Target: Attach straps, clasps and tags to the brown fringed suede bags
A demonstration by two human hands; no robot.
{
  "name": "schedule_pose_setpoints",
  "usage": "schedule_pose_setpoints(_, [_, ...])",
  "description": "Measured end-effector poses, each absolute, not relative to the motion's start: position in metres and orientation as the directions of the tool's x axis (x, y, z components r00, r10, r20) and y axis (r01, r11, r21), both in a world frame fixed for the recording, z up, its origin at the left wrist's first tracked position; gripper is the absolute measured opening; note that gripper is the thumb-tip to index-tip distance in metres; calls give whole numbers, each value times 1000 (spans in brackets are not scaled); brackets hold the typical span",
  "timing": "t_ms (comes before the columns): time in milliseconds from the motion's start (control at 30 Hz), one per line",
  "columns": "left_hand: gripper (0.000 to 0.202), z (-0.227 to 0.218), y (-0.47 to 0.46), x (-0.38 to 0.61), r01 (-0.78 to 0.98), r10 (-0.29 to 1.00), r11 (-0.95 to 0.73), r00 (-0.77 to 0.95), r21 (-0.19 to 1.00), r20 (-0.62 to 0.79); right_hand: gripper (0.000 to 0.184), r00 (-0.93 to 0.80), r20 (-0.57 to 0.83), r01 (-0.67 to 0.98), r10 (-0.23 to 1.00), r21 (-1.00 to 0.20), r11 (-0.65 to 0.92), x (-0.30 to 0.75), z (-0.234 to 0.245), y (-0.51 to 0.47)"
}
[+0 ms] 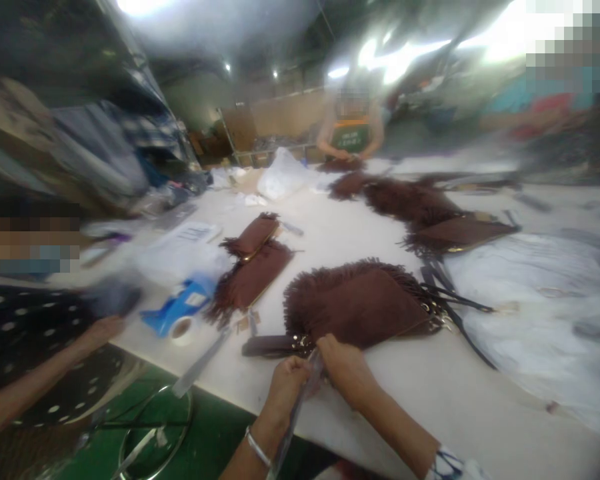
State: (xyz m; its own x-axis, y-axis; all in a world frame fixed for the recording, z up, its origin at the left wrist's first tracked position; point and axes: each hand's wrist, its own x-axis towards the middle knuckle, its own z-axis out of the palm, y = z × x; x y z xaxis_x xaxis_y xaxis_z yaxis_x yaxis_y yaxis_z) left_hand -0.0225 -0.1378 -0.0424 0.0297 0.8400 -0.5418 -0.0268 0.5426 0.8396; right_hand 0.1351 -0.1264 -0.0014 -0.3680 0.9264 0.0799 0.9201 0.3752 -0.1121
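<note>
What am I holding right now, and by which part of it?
Both the left hand and right hand grip a thin shiny strip near its upper end, right by the brown fringed bag. Blur hides what the strip is.

Overhead lamps glare white; whole view blurred, smeared toward edges.

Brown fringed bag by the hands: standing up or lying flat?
Lying flat: the brown fringed bag rests broad side up on the white table, its fringe spread along the top edge.

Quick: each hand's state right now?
Left hand: closed on a grey translucent plastic strip.
Right hand: closed on the same strip, beside brown fringed suede bag.
</note>
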Motion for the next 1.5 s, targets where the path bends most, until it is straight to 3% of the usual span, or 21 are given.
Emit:
schedule_pose_setpoints(200, [32,-40,-131,-20,43,853,519,43,854,-521,12,-360,45,924,932,-123,363,135,-3,-123])
schedule_pose_setpoints(333, [37,-32,-132,-23,24,843,531,93,847,-530,27,-220,158,896,963,-357,264,147,0,-129])
schedule_pose_setpoints(433, [38,-28,-135,-26,-5,843,527,128,850,-522,26,-154,216,845,964,-476,242,154,3,-143])
schedule_pose_setpoints(533, [36,-26,-136,-28,-19,841,530,146,848,-522,25,-282,196,828,939,-444,341,154,3,-158])
schedule_pose_setpoints(633, [35,-24,-136,-29,-41,835,536,176,843,-522,29,-401,194,846,895,-295,443,149,0,-161])
schedule_pose_setpoints(733, [37,-22,-136,-31,-56,824,551,195,833,-532,17,-395,202,869,896,-233,436,145,-5,-157])
schedule_pose_setpoints(933, [41,-25,-141,-29,-98,811,579,164,809,-561,23,-388,173,831,905,-359,425,143,-9,-161])
schedule_pose_setpoints(1200, [38,-22,-146,-31,-169,794,608,152,776,-589,26,-415,126,637,901,-668,386,141,-14,-155])
schedule_pose_setpoints(1367, [31,-25,-150,-29,-158,853,521,130,839,-505,23,-393,15,639,919,-714,285,137,-9,-148])
schedule_pose_setpoints(1500, [29,-27,-156,-27,-114,876,482,100,869,-473,18,-362,-116,717,925,-668,197,132,-1,-143])
